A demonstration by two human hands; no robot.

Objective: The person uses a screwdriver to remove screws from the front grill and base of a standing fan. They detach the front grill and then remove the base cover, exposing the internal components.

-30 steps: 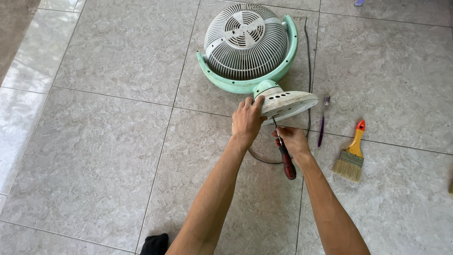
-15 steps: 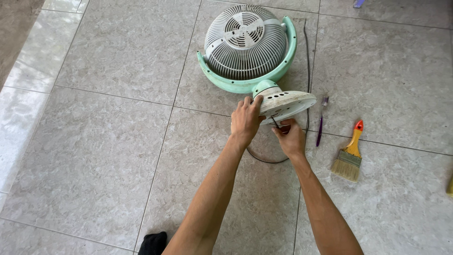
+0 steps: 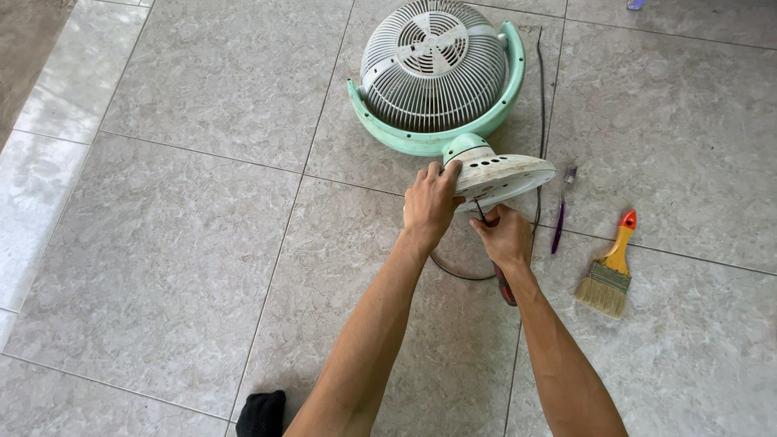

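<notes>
My left hand (image 3: 431,204) grips the rim of the round white plastic base (image 3: 503,172) of a mint-green floor fan (image 3: 437,77) lying on the grey tiled floor (image 3: 186,202). My right hand (image 3: 506,235) wraps fingers around a red-handled screwdriver (image 3: 505,289), its tip against the base's underside.

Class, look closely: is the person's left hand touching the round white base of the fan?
Touching. The head view shows the left hand with its fingers laid over the edge of the fan base, no gap between them.
</notes>
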